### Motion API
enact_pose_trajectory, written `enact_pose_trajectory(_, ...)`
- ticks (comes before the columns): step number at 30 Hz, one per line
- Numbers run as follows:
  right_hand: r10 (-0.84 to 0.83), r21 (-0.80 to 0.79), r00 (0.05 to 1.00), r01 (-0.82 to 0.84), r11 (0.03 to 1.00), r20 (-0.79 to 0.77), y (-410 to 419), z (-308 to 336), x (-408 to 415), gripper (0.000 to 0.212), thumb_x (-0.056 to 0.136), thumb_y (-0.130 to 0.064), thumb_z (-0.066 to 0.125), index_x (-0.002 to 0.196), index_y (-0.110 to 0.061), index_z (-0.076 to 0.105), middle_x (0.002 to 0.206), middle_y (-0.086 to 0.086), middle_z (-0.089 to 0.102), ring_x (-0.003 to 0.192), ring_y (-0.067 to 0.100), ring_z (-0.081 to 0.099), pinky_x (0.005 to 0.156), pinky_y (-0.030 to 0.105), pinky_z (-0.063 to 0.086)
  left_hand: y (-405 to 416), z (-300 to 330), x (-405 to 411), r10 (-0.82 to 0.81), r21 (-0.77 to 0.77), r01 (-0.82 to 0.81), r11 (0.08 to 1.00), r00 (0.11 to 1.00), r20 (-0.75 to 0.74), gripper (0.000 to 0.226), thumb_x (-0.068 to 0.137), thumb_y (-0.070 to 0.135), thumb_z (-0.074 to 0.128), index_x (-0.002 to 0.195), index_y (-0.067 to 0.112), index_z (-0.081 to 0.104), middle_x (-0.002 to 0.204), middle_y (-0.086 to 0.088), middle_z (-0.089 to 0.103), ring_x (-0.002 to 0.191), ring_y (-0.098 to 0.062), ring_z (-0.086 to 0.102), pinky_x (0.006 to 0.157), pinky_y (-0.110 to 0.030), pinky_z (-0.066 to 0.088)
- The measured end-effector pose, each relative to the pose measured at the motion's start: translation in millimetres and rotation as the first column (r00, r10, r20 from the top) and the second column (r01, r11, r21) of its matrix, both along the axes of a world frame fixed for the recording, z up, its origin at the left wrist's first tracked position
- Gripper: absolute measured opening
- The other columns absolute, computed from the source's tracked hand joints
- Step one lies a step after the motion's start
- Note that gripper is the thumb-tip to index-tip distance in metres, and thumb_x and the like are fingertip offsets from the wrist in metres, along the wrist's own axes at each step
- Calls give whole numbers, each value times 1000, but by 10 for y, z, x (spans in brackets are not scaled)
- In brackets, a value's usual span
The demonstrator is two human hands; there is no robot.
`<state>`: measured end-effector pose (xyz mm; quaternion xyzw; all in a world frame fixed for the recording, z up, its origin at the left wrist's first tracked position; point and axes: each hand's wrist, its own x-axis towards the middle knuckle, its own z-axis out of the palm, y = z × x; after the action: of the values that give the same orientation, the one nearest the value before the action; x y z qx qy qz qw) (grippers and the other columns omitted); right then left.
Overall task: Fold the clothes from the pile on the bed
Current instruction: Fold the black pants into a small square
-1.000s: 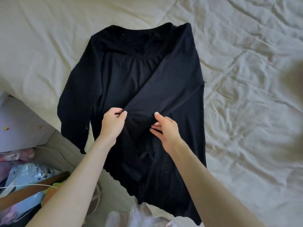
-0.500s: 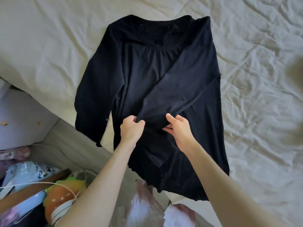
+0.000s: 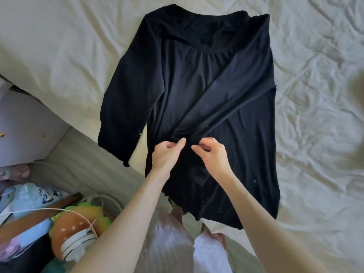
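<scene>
A black long-sleeved top [image 3: 189,99] lies spread on the cream bedsheet [image 3: 307,115], neckline away from me and hem hanging over the near bed edge. Its right sleeve [image 3: 232,95] is folded diagonally across the body, and the cuff ends at my hands. The left sleeve [image 3: 120,115] lies straight along the side. My left hand [image 3: 167,154] pinches the folded sleeve's cuff with thumb and curled fingers. Close beside it, my right hand [image 3: 213,154] pinches the same cuff. No clothes pile is in view.
The bed edge runs diagonally at lower left. Below it are a burger-shaped plush [image 3: 78,219], a white cable [image 3: 49,210], a lidded jar [image 3: 78,243] and other clutter. A blurred beige shape [image 3: 357,85] sits at the right edge.
The view has shifted so the top sits further right and up. My two hands have come closer together at the sleeve cuff, and the cuff now lies bunched on the body.
</scene>
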<state>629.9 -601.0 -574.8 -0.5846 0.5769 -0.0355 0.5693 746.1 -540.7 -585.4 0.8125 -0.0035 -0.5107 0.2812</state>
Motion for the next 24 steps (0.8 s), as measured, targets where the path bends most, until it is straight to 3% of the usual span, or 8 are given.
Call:
enact_pose_trajectory(2,11,-29,1000,-11,1000,-17,-6,30,-6,12,86,-13,67,77,-12,60,89,-8,57,74,-2,59,74,10,46,-98,23,-33,25,-18,-25,1000,1000,-10,32,81,44,65,75,13,61,72,3,58,71,-16,55,78,-35,52)
enact_pose_trajectory(5,-114,106,993,110,988,31,-35,109,-26,16,87,-7,65,83,4,54,84,12,63,83,22,66,74,28,57,-212,71,-30,-2,-53,0,999,999,-35,19,84,22,60,74,6,59,73,-5,63,71,-19,62,77,-38,55)
enact_pose_trajectory(10,-288,96,954,280,955,80,-75,200,-96,21,94,-12,55,101,8,51,92,35,59,88,37,65,65,14,53,-96,107,246,140,-98,-170,981,956,-258,17,92,13,45,81,13,59,76,-3,65,72,-18,64,59,-31,53)
enact_pose_trajectory(13,-296,17,955,296,955,19,-26,190,-76,21,95,-24,53,109,-8,54,81,10,63,69,20,59,57,7,44,88,70,470,10,-137,-61,989,938,-346,24,97,27,48,94,11,65,97,-5,70,88,-21,67,59,-29,55)
enact_pose_trajectory(15,-420,154,904,405,901,83,34,185,-1,24,95,-23,55,111,-7,59,88,4,67,78,15,64,75,17,52,190,54,571,-105,-187,29,982,907,-407,38,93,39,54,101,4,66,113,-3,66,98,-23,67,64,-29,56)
enact_pose_trajectory(17,-564,344,808,488,802,170,104,184,76,14,94,-21,56,93,-11,66,85,2,69,90,20,66,89,31,53,260,57,623,-225,-196,150,969,863,-452,35,88,36,63,102,4,68,116,-2,65,105,-21,65,72,-29,55)
enact_pose_trajectory(20,-594,452,760,446,773,265,221,164,152,22,93,-20,58,75,-19,71,84,-1,72,88,15,67,80,25,53,355,30,671,-355,-174,310,935,790,-499,33,87,21,66,117,7,63,113,-1,69,115,-20,59,98,-33,46)
enact_pose_trajectory(24,-517,496,844,391,776,143,471,26,180,13,89,-20,64,96,-11,70,95,4,74,88,18,71,73,26,56,577,-70,786,-343,-174,296,939,792,-505,57,87,31,65,137,10,46,134,-2,56,126,-16,49,112,-40,33)
